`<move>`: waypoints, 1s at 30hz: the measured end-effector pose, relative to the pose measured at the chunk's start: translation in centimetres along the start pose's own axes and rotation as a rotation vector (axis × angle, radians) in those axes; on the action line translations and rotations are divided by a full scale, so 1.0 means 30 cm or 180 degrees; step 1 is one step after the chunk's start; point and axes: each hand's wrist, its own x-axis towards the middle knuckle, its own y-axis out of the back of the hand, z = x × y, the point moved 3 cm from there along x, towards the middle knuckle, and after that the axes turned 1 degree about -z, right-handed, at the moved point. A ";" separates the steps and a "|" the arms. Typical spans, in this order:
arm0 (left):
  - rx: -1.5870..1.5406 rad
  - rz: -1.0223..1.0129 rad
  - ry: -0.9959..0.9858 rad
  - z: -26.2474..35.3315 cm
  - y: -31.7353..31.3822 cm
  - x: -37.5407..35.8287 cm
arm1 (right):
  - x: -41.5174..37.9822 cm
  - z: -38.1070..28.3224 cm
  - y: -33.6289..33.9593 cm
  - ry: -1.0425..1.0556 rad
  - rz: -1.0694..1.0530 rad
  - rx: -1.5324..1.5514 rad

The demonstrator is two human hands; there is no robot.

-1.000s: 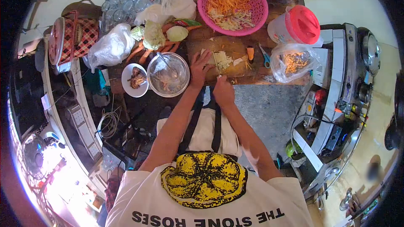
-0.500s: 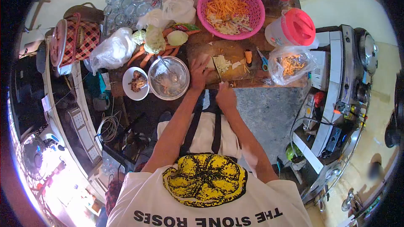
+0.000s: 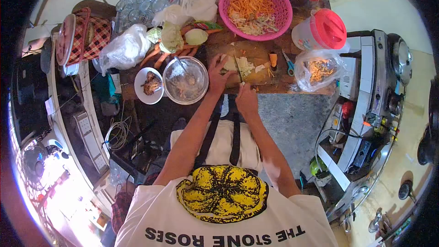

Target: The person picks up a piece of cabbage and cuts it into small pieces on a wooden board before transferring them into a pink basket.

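Observation:
My right hand [image 3: 247, 98] is wrapped around the handle of a knife [image 3: 238, 67], whose blade points away from me over the cutting board [image 3: 263, 51]. My left hand [image 3: 219, 72] presses a pale piece of cabbage [image 3: 229, 65] onto the board, its fingertips just left of the blade. Shredded cabbage [image 3: 246, 67] lies against the blade's right side. A carrot stub [image 3: 273, 58] stands farther right on the board, and beside it are scissors [image 3: 289, 64] with blue handles.
A pink basket [image 3: 222, 11] of shredded carrot and cabbage stands behind the board. Left are a metal bowl [image 3: 204, 92], a white bowl [image 3: 139, 95] with browned food, carrots and cabbage [image 3: 171, 39]. Right are a bag of carrot pieces [image 3: 319, 69] and a red-lidded pitcher [image 3: 328, 29].
The knife has shifted slightly and its blade stands more upright in view, with the left hand's fingers more curled on the cabbage. The whole view has tilted a little.

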 end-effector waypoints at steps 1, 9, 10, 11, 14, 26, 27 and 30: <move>-0.0024 0.0040 -0.0009 -0.003 -0.003 -0.002 | -0.003 -0.015 0.019 0.0102 0.0053 -0.0033; -0.0246 -0.0022 0.0015 -0.012 -0.005 -0.006 | -0.010 -0.031 0.015 0.0419 0.0294 -0.0223; -0.0277 -0.0039 0.0002 -0.019 -0.007 -0.007 | -0.001 -0.020 -0.003 0.0293 0.0219 -0.0211; -0.0308 -0.0054 -0.0015 -0.024 -0.010 -0.008 | 0.005 -0.007 -0.018 0.0169 0.0149 -0.0200; -0.0067 -0.0039 -0.0197 -0.016 -0.003 -0.009 | 0.001 -0.024 -0.001 0.0211 0.0252 -0.0297; -0.0065 0.0024 -0.0260 -0.012 -0.015 -0.014 | 0.003 -0.023 -0.041 0.0058 0.0233 -0.0210; -0.0099 0.0025 -0.0251 -0.013 -0.015 -0.009 | 0.010 -0.029 -0.041 0.0022 0.0203 -0.0201; -0.0114 0.0024 -0.0247 -0.011 -0.011 -0.006 | 0.019 -0.038 -0.043 -0.0042 0.0103 -0.0175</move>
